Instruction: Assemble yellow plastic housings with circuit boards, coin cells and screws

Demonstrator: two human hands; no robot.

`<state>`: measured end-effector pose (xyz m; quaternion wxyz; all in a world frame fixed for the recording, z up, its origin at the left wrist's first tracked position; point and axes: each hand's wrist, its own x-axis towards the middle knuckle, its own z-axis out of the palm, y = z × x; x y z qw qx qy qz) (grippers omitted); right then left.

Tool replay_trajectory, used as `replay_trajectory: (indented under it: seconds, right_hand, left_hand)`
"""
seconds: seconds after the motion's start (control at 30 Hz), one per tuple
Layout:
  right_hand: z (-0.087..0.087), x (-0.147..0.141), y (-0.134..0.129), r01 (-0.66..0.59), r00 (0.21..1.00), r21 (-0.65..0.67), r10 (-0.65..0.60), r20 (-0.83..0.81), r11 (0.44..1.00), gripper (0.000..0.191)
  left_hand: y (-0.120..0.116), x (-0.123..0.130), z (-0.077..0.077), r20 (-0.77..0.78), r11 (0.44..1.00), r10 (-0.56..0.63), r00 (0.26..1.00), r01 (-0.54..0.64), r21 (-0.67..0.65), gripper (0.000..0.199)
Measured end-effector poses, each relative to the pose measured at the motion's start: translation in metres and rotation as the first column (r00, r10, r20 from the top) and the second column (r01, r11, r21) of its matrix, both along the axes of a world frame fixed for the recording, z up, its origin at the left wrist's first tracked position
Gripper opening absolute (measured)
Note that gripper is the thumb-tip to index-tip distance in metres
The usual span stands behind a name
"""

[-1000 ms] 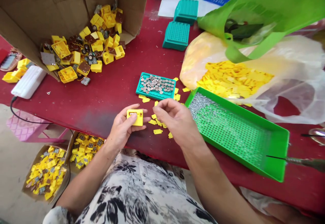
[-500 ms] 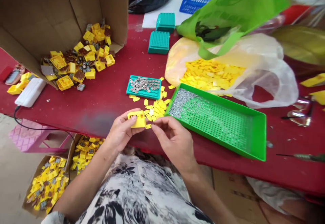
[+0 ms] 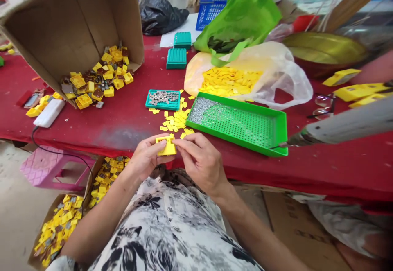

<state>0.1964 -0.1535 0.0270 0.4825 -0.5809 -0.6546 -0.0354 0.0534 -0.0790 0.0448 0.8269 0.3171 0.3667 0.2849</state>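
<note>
My left hand [image 3: 149,156] grips a small yellow plastic casing [image 3: 166,148], thumb on its face and fingers behind. My right hand [image 3: 201,160] is closed in a pinch, its fingertips against the casing's right edge. The small flat yellow piece it pinches is mostly hidden by the fingers. Just beyond the hands lies a loose pile of flat yellow pieces [image 3: 175,120]. Behind that pile sits a teal tray [image 3: 147,106] of small round metal parts [image 3: 164,98]. To the right stands a perforated green tray [image 3: 239,142] with tiny metal screws [image 3: 204,110] heaped at its left end.
A tipped cardboard box [image 3: 76,21] spills yellow casings at left, near a white power bank [image 3: 49,112]. A plastic bag [image 3: 294,78] holds more flat pieces. From the right, a grey screwdriver-like tool [image 3: 350,123] reaches over the green tray. A pink stool [image 3: 49,168] stands below.
My right fingers have brought the flat yellow piece up against the casing's edge. The view has shifted, and the grey tool now extends to the green tray's right end.
</note>
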Motion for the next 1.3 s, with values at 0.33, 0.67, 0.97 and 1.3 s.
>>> replay_trajectory:
  seconds: [0.33, 0.67, 0.97, 1.3]
  right_hand:
    - [0.003, -0.006, -0.036, -0.026, 0.987, -0.015, 0.023, -0.156, 1.000, 0.008]
    - [-0.004, -0.026, -0.050, 0.033, 0.963, -0.136, -0.068, -0.259, 0.990, 0.012]
    - [0.020, 0.032, -0.069, 0.413, 0.832, -0.086, -0.414, -0.369, 0.906, 0.011]
    - [-0.044, 0.045, 0.012, 0.332, 0.942, -0.257, -0.332, 0.047, 0.907, 0.021]
  left_hand:
    - [-0.035, -0.013, 0.005, -0.063, 0.986, -0.101, 0.993, 0.108, 0.129, 0.035]
    - [-0.048, -0.023, -0.009, -0.078, 0.978, -0.124, 0.989, 0.135, 0.156, 0.041]
    - [-0.017, -0.013, -0.010, -0.048, 0.989, -0.130, 0.990, 0.133, 0.065, 0.035]
    - [0.038, 0.000, -0.010, -0.129, 1.000, 0.003, 0.992, -0.002, 0.003, 0.029]
